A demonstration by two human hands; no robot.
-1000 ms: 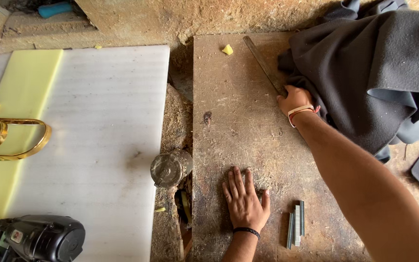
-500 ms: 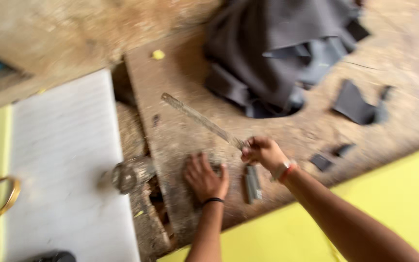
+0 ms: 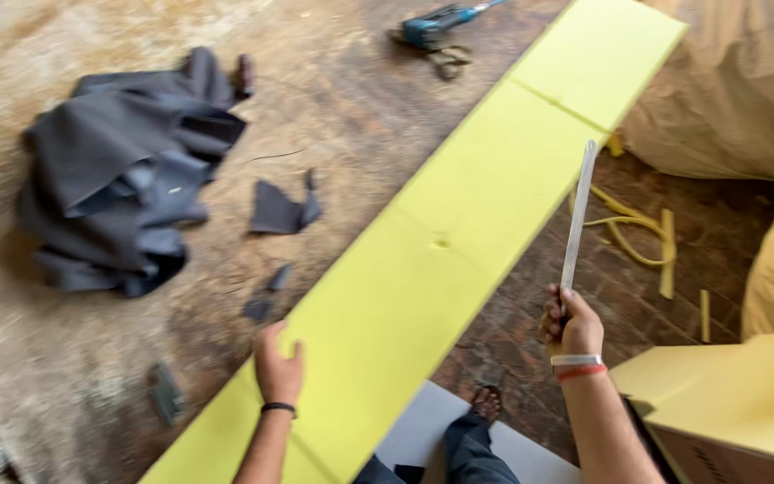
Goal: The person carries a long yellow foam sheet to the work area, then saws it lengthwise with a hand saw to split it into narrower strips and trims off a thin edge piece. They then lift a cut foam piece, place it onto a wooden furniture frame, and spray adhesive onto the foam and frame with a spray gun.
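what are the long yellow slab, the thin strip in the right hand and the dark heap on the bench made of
Long yellow slab: apparently foam, matte, with soft square edges and a small dent. Thin straight strip in the right hand: probably metal, a pale grey sheen, perhaps a ruler. Dark grey heap: fabric, limp and folded, with cut scraps nearby. The left hand rests on the slab.

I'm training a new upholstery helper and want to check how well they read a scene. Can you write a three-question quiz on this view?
1. True or false: the right hand holds a long metal ruler pointing up and away.
2. What does the left hand rest on?
A. the dark grey cloth
B. the long yellow foam strip
C. the blue power tool
3. Fill in: the heap of dark grey cloth lies to the ____ of the yellow foam strip in the picture.

Key: 1 true; 2 B; 3 left
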